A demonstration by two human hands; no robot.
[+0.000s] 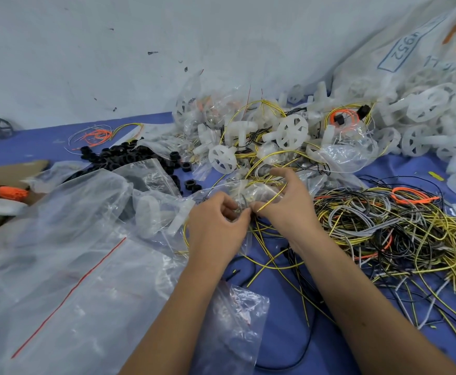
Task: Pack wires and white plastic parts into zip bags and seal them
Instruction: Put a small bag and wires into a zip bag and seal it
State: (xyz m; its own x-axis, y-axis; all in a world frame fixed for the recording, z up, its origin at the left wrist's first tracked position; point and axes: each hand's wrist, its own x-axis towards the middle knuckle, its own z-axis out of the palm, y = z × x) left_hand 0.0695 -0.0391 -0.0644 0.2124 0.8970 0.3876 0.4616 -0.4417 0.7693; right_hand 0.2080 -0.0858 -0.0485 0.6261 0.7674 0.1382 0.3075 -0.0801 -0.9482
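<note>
Assembly workshop, wire heaps (389, 228), bagged plastic wheels (424, 104)

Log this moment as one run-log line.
step: bagging wires | left hand: pinches small zip bag | right hand: holds yellow wire at bag | seal: not yet

Two hands work at the middle: the left hand (217, 223) and the right hand (283, 204), both pinching one small zip bag (244, 192) with one yellow wire (271, 198) poking out. Beyond the hands lie three loose white wheel parts (291, 131) among filled bags; right of the right hand, one wire tangle (400, 228), too many strands to count. Left of the left hand sits one large bag with a red line (67, 288) and one heap of black rings (129, 155)
</note>
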